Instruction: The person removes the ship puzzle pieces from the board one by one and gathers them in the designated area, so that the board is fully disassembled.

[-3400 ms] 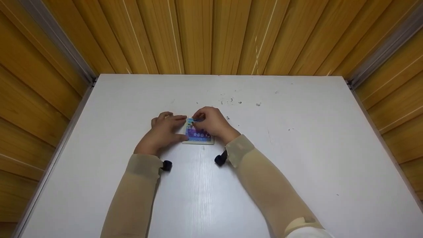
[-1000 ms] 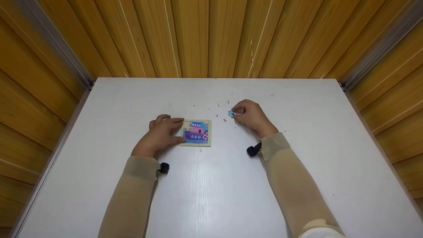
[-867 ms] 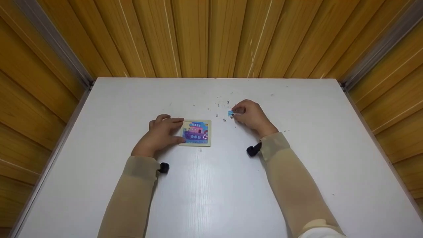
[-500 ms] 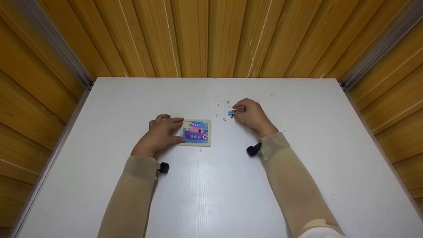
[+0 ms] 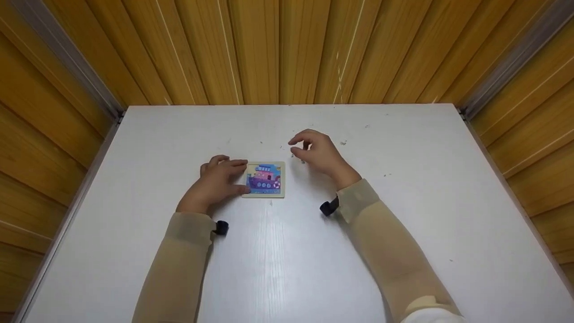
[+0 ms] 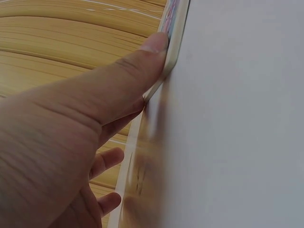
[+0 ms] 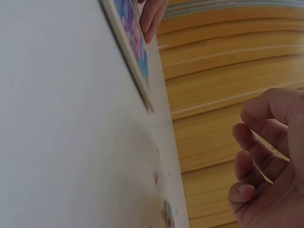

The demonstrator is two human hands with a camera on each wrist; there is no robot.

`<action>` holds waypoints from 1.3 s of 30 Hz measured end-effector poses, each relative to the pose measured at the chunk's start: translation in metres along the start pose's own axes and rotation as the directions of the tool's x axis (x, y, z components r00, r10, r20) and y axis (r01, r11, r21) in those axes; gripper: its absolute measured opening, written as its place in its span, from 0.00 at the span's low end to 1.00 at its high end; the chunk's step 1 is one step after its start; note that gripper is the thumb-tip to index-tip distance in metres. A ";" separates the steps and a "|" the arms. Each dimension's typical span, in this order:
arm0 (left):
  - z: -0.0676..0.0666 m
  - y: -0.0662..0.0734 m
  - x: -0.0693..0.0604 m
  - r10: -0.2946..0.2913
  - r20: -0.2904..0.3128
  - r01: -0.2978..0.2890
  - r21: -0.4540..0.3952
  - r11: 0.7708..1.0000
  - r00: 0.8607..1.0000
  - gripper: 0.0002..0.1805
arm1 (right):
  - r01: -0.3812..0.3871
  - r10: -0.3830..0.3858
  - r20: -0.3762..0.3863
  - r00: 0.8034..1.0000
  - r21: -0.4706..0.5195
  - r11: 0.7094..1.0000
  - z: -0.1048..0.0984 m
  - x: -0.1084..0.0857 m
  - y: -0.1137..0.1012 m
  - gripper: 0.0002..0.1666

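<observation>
White and faintly glossy, the counter [image 5: 471, 215] spreads between ochre wood-grained walls; the far wall [image 5: 296, 54] rises behind its far edge, and grey metal posts [image 5: 89, 67] stand at its far left and far right corners. Dark scuffs [image 5: 343, 142] speckle its far half, and a pale sheen [image 5: 271, 251] runs down the middle. A framed boat puzzle [image 5: 264, 179] lies flat, somewhat left of centre and well apart from the far edge. The person's left hand [image 5: 214, 186] grasps it by its left side, thumb at the near left corner, forefinger at the far left one. The right hand [image 5: 319, 154] hangs above the counter, right of the puzzle and closer to the far edge, its fingers slack and loosely bent, thumb and forefinger apart.
</observation>
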State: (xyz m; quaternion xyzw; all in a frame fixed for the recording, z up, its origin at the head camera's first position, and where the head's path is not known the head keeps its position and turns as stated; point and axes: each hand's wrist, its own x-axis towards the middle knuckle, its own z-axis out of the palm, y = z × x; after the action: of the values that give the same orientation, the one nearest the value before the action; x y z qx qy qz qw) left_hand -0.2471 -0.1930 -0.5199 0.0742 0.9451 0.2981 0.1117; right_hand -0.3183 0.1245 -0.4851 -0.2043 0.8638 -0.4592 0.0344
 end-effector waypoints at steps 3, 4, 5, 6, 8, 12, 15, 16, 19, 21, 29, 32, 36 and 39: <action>-0.001 0.001 0.001 -0.015 0.004 0.015 0.011 1.000 1.000 0.44 | 0.020 -0.021 0.030 0.999 0.029 0.999 0.012 0.003 -0.017 0.15; -0.001 0.001 0.002 -0.016 0.004 0.016 0.013 1.000 1.000 0.44 | 0.026 -0.027 0.038 0.999 0.034 0.999 0.015 0.004 -0.022 0.15; -0.001 0.002 0.002 -0.017 0.003 0.017 0.015 1.000 1.000 0.44 | 0.030 -0.031 0.046 0.998 0.040 0.999 0.019 0.005 -0.026 0.15; -0.001 0.002 0.003 -0.015 0.000 0.015 0.017 1.000 1.000 0.44 | 0.037 -0.040 0.054 0.998 0.049 0.998 0.023 0.006 -0.030 0.15; 0.000 0.001 0.003 -0.016 -0.006 0.016 0.019 1.000 1.000 0.44 | 0.048 -0.054 0.075 0.996 0.078 0.996 0.031 0.008 -0.035 0.15; 0.005 0.000 0.003 -0.012 -0.002 0.013 0.018 1.000 1.000 0.43 | 0.046 -0.062 0.120 0.991 0.128 0.991 0.045 0.008 -0.039 0.15; 0.007 -0.001 0.002 -0.010 0.002 0.010 0.015 1.000 1.000 0.43 | 0.029 -0.047 0.140 0.989 0.131 0.991 0.053 0.006 -0.036 0.16; 0.007 -0.001 0.002 -0.012 0.001 0.012 0.012 1.000 1.000 0.43 | 0.024 -0.042 0.146 0.988 0.124 0.992 0.056 0.006 -0.035 0.16; 0.006 -0.002 0.002 -0.010 -0.004 0.010 0.008 1.000 1.000 0.43 | 0.009 -0.024 0.159 0.987 0.096 0.995 0.062 0.007 -0.029 0.18; 0.004 -0.002 0.003 0.005 -0.005 -0.005 0.013 1.000 1.000 0.43 | -0.005 -0.006 0.172 0.985 0.064 0.998 0.066 0.009 -0.026 0.19; -0.002 -0.002 0.006 0.063 0.003 -0.063 0.043 0.997 0.998 0.44 | -0.027 0.045 0.234 0.971 -0.079 0.997 0.074 0.014 -0.015 0.23; -0.003 -0.001 0.005 0.056 0.000 -0.056 0.037 0.998 0.998 0.43 | -0.013 0.041 0.247 0.968 -0.113 0.994 0.076 0.014 -0.014 0.25; -0.003 0.000 0.004 0.053 -0.005 -0.053 0.039 0.998 0.999 0.43 | 0.010 0.035 0.269 0.962 -0.166 0.986 0.078 0.015 -0.012 0.25; -0.002 -0.001 0.005 0.050 -0.002 -0.050 0.046 0.998 0.999 0.43 | 0.022 0.033 0.281 0.959 -0.191 0.981 0.079 0.015 -0.010 0.25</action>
State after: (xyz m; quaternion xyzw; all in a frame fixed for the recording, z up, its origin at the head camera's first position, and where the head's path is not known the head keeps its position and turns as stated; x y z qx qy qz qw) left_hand -0.2525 -0.1939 -0.5201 0.0998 0.9498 0.2789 0.1011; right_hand -0.3088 0.0520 -0.5209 -0.2677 0.8909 -0.3395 0.1391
